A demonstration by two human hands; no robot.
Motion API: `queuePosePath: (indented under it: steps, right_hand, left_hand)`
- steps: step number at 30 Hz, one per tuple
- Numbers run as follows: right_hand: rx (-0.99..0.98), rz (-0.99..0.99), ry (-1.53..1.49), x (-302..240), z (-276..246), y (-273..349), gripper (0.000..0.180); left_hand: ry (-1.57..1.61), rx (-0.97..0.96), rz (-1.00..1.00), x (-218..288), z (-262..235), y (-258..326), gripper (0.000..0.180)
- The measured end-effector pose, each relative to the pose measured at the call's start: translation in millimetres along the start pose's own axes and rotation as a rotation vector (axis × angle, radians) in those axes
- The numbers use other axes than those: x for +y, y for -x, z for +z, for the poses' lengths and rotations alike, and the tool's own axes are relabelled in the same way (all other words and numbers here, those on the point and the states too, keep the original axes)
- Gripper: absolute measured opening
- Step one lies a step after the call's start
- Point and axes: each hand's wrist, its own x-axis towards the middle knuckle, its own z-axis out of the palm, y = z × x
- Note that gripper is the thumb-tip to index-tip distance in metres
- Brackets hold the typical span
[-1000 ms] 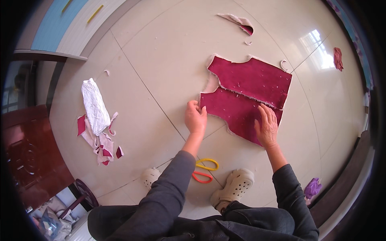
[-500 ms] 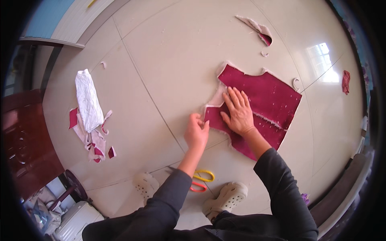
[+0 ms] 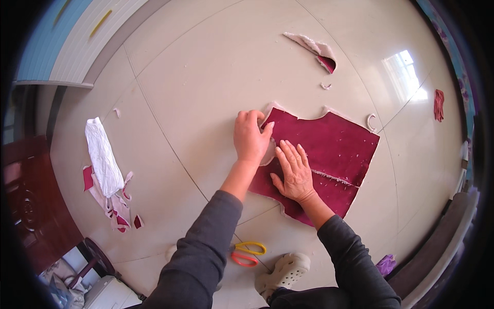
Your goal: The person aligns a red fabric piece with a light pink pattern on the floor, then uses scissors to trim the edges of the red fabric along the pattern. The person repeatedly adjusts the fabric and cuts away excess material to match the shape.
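Observation:
A burgundy cut garment piece [image 3: 339, 147] with a pale, fleecy underside lies spread on the tiled floor, a frayed seam running across it. My left hand [image 3: 250, 136] has its thumb and fingers pinched on the upper left corner of the cloth. Beside it, my right hand [image 3: 295, 175] presses flat on the burgundy side, fingers stretched out. Scissors with one yellow and one red handle loop [image 3: 252, 251] lie near my feet; my left sleeve covers the blades.
White folded cloth [image 3: 104, 154] rests over burgundy and pale scraps [image 3: 119, 208] on the left. A curled offcut [image 3: 316, 50] lies beyond the garment piece. A reddish crumpled cloth [image 3: 438, 105] is at far right, a purple one [image 3: 386, 264] lower right. One beige clog [image 3: 283, 275] shows below.
My left hand has moved from the garment piece's lower left edge up to its upper left corner. My right hand stays flat on the cloth. The whole view has shifted somewhat.

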Motion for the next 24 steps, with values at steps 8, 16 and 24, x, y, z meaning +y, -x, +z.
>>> queuePosePath:
  steps: [8, 16, 24]
  right_hand:
    - [-0.088, 0.105, 0.064, -1.8, -1.6, -4.7, 0.066]
    - [-0.099, 0.103, 0.048, -1.3, -1.8, -4.4, 0.065]
    - [-0.082, 0.102, 0.06, 0.5, 0.7, -3.2, 0.065]
  left_hand:
    - [-0.044, -0.12, -0.098, -0.9, 11.6, -19.6, 0.019]
    - [-0.135, -0.141, 0.039, -6.4, 11.3, -31.2, 0.022]
    - [-0.213, -0.221, -0.104, 3.1, 0.4, -29.7, 0.015]
